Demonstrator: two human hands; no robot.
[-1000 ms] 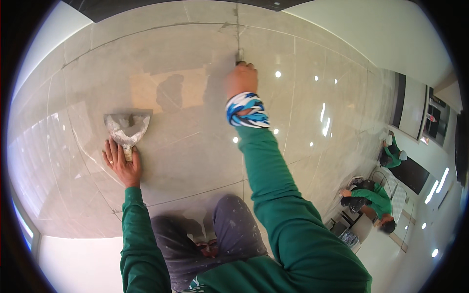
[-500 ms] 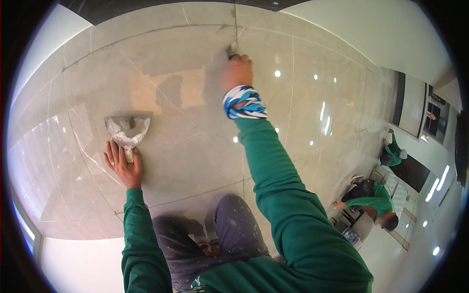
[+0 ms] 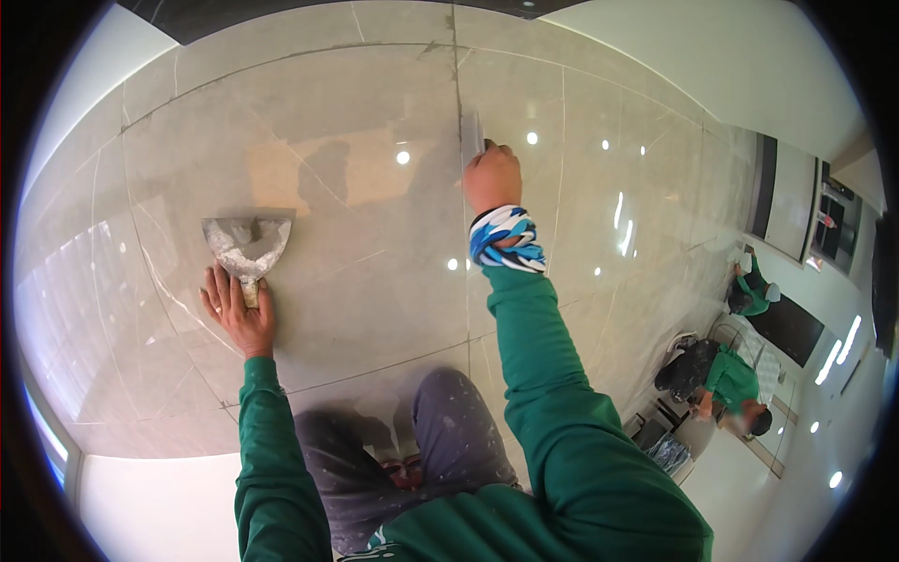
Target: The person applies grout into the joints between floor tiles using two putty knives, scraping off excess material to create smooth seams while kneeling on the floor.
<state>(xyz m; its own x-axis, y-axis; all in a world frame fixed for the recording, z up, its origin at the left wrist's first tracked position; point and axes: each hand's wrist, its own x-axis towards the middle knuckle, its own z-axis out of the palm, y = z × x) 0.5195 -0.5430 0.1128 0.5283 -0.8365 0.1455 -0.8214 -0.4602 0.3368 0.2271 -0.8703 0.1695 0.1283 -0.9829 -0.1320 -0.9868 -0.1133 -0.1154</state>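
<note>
Fingers of the left hand (image 3: 239, 314) lie spread flat on the glossy tile floor (image 3: 356, 281), resting over the handle of a wide trowel (image 3: 247, 245) loaded with grey filler. Right of it, the right hand (image 3: 492, 178) is closed around a narrow scraper (image 3: 473, 136), its blade set on the dark grout joint (image 3: 460, 84). Good work here likely means keeping the blade at a low angle, pressing evenly along the joint, with the braced hand steadying the body.
</note>
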